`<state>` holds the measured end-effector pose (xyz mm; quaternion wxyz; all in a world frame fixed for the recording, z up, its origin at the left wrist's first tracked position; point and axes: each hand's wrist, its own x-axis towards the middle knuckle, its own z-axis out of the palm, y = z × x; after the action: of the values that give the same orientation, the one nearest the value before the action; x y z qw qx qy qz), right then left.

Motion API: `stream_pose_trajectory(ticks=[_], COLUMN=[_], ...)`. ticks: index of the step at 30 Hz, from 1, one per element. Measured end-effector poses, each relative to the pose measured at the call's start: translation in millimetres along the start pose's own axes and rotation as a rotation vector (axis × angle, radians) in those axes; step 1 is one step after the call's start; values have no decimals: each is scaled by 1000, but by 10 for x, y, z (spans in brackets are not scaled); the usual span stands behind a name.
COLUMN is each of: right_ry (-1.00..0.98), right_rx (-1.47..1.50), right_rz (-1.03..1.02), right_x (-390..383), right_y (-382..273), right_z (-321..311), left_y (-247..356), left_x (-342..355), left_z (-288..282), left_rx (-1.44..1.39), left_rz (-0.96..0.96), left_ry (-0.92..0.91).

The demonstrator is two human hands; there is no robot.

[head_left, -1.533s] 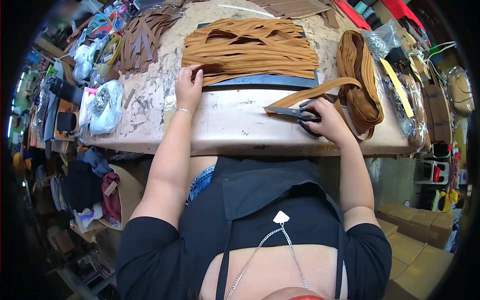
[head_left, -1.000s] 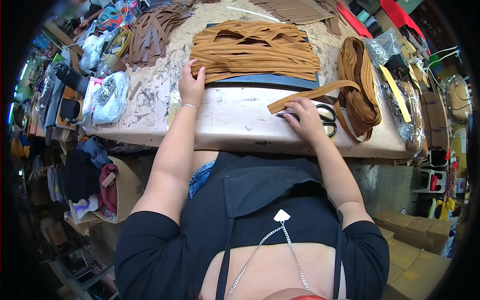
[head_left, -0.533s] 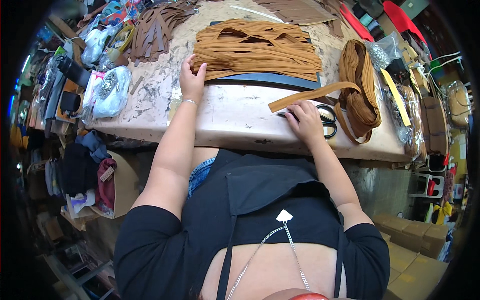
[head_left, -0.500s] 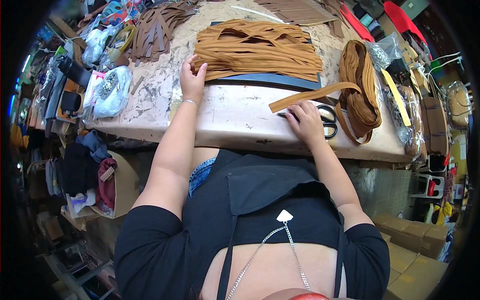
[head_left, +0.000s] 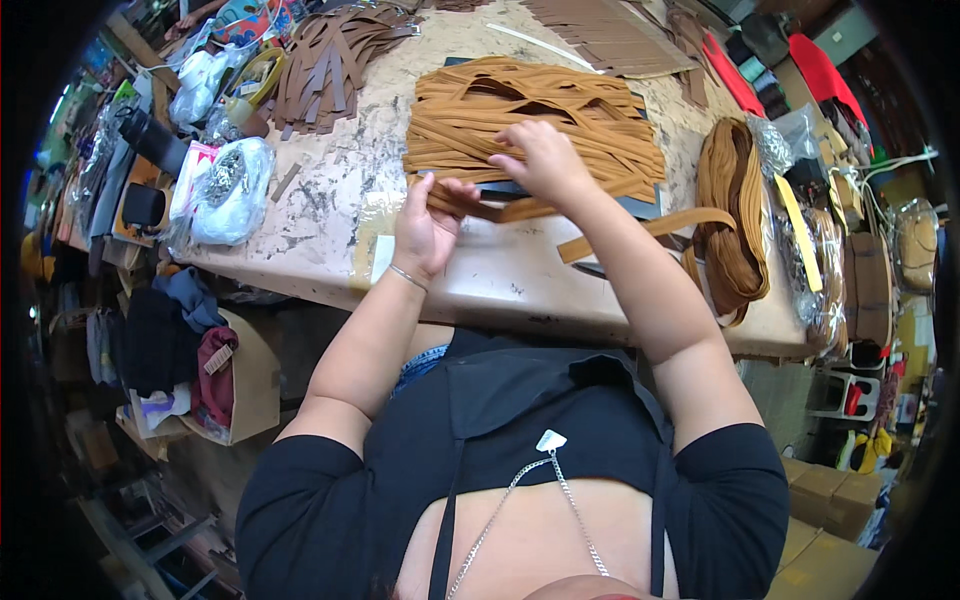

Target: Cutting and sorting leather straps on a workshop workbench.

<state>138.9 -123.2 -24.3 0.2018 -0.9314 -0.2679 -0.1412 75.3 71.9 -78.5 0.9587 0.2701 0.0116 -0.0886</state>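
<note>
A wide pile of golden-brown zipper tape strips [head_left: 590,105] lies on a dark flat board [head_left: 640,208] on the worktable. My left hand [head_left: 428,228] is at the pile's near left edge, fingers wrapped round the end of a few strips that are lifted off the front. Above the pile's near middle, my right hand [head_left: 548,165] has thumb and forefinger apart, with nothing seen between them. A loose end of zipper tape [head_left: 640,230] runs under my right forearm to a thick coil [head_left: 732,210] at the right. The forearm hides most of the scissors.
Bundles of brown leather-like strips [head_left: 335,65] lie at the far left, with more brown cut pieces [head_left: 610,38] at the back. A clear plastic bag [head_left: 235,190] and a dark bottle [head_left: 150,138] stand on the left. Wrapped packs and a yellow strip [head_left: 797,235] line the right edge.
My left hand has closed on strips at the pile's front and drawn them toward me. My right hand has left the scissors and moved up and left over the pile.
</note>
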Motion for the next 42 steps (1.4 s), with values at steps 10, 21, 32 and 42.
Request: stream_pose_trajectory(ticks=[10, 21, 32, 42], right_ry=[-166, -275, -138, 40], right_rx=[512, 1615, 144, 285], right_rz=[122, 296, -129, -4], right_x=[26, -334, 21, 100], right_y=[-197, -370, -299, -296], right_z=[210, 239, 395, 416], left_y=[64, 124, 181, 93], left_x=[9, 0, -180, -252], left_z=[-70, -56, -91, -97], left_rx=[-105, -129, -11, 74], left_rz=[-36, -105, -54, 57], left_ry=[164, 86, 199, 232])
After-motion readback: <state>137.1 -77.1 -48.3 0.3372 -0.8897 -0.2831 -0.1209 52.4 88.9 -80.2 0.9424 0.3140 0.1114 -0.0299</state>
